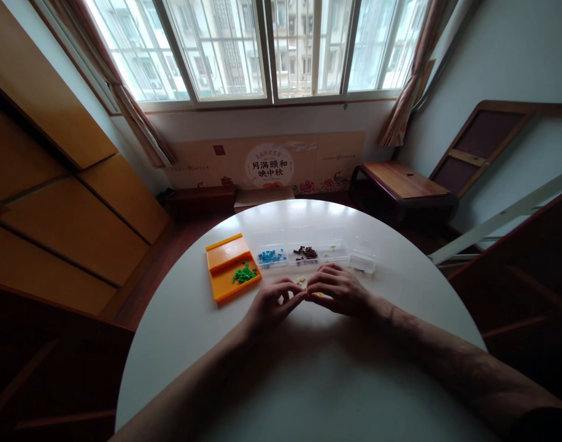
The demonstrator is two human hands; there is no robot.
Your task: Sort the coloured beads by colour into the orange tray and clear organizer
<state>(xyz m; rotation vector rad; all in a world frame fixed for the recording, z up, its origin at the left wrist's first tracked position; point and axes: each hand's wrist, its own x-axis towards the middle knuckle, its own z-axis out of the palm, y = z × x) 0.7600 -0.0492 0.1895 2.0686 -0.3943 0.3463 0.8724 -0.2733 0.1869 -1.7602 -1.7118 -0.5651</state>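
My left hand [272, 303] is closed in a pinch, thumb and index fingertips together. Against those fingertips come the bent fingers of my right hand [340, 290], and whatever the two hold between them is too small to make out. Just beyond the fingertips, small pale yellow pieces [301, 280] lie on the white table. My right hand partly covers more yellow bits. To the left, an orange tray [221, 287] bears a heap of small green pieces [245, 273]. Clear boxes behind my hands hold blue pieces [270, 256], dark brown pieces [305, 253] and a few pale pieces [331, 247].
Another clear box [362, 263] with its lid up stands at the right end of the row. The round white table [180, 344] curves away on both sides. Beyond it are a low wooden side table [400, 180], windows and wooden cabinets.
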